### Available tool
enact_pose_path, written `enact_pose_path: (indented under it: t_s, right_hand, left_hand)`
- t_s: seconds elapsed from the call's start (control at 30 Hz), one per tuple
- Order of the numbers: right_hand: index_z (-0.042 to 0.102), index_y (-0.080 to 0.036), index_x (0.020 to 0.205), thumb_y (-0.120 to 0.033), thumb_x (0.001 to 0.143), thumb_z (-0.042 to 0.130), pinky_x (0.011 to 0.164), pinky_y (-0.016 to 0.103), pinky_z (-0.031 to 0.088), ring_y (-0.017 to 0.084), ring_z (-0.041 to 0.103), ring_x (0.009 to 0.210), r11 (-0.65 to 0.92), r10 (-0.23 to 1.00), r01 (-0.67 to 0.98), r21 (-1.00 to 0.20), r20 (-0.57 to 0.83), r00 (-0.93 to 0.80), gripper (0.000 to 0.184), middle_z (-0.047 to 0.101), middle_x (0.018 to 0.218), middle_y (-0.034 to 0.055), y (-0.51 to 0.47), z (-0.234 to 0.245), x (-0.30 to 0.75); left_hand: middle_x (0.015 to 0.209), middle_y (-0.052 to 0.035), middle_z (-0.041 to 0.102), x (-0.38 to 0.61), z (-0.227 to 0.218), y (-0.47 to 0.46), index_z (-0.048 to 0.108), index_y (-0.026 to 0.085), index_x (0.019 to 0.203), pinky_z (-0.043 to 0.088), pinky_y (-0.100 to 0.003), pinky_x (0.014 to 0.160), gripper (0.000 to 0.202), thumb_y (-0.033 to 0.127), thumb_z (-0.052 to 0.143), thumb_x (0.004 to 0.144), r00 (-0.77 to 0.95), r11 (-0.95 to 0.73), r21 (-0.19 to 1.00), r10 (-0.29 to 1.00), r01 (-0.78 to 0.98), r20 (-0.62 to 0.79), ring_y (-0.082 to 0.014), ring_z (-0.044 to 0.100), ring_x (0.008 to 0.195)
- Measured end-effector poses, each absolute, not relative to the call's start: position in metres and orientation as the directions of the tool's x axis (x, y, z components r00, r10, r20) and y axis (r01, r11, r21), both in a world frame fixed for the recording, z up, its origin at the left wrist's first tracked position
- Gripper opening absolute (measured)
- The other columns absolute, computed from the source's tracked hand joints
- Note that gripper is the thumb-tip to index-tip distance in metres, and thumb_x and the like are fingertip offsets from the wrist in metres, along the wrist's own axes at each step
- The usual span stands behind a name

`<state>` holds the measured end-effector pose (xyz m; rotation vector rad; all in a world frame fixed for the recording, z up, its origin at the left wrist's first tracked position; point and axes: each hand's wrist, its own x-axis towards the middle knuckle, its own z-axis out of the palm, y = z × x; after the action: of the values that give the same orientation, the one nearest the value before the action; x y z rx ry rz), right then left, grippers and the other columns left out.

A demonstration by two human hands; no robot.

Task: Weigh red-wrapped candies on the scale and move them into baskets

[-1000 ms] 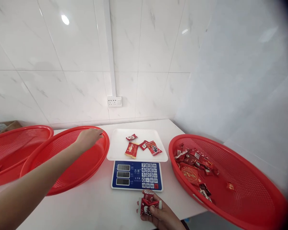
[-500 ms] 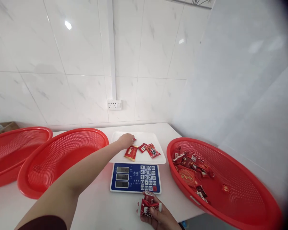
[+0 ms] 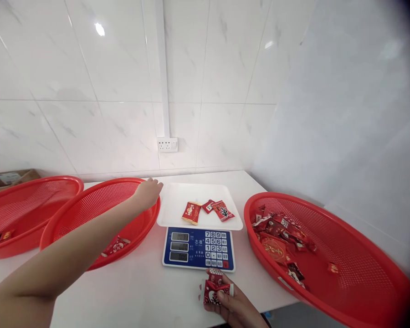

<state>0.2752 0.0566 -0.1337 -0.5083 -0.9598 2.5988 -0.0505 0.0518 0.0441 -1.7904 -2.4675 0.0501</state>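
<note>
My left hand is over the right rim of the middle red basket, fingers loosely bent and slightly apart, with no packet showing in it. A red-and-white candy packet lies in that basket, beside my forearm. My right hand is closed around several small red candy packets in front of the scale. On the scale's white pan lie a red-and-gold candy packet, a small red packet and a red packet with black lettering.
At right, a large red basket holds many red candy packets. Another red basket at far left has a few packets inside. Behind it stands a cardboard box. A tiled wall with a socket backs the table.
My left hand has moved left from the pan to the middle basket's rim. The packet under it has left the pan; one now shows in that basket. My right hand keeps its packets.
</note>
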Motion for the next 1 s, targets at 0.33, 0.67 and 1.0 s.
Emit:
enact_pose_path:
  t_s: [0.33,0.67,1.0]
  right_hand:
    - [0.059,-0.021,0.111,-0.033,0.063,0.081,0.079,0.034,0.047,0.020,0.066,0.086,-0.714,0.416,-0.162,-0.681,-0.227,-0.881,0.055,0.069,0.095,0.0065,0.057,-0.134,0.273]
    - [0.059,-0.021,0.110,-0.030,0.063,0.081,0.079,0.034,0.048,0.018,0.065,0.083,-0.721,0.414,-0.190,-0.667,-0.194,-0.889,0.053,0.068,0.090,0.0050,0.059,-0.139,0.274]
    - [0.059,-0.021,0.110,-0.030,0.063,0.081,0.077,0.034,0.047,0.018,0.066,0.082,-0.732,0.381,-0.188,-0.654,-0.165,-0.910,0.053,0.069,0.090,0.0051,0.060,-0.140,0.274]
  left_hand:
    - [0.127,-0.0061,0.055,0.030,0.014,0.076,0.046,0.028,0.127,0.043,-0.034,0.089,0.046,0.049,0.042,0.086,0.100,-0.088,0.098,0.987,0.991,-0.128,-0.0241,0.051,0.111]
    - [0.104,-0.0106,0.061,0.035,0.017,0.094,0.054,0.020,0.107,0.046,-0.031,0.069,0.028,0.020,0.044,0.080,-0.031,0.038,0.057,0.992,0.998,-0.122,-0.0234,0.061,0.087]
    - [0.090,-0.0148,0.064,-0.040,0.062,0.018,0.055,0.015,0.102,0.045,-0.039,0.063,0.031,0.015,0.031,0.082,-0.425,0.424,-0.040,0.905,0.905,-0.016,-0.0288,0.062,0.076]
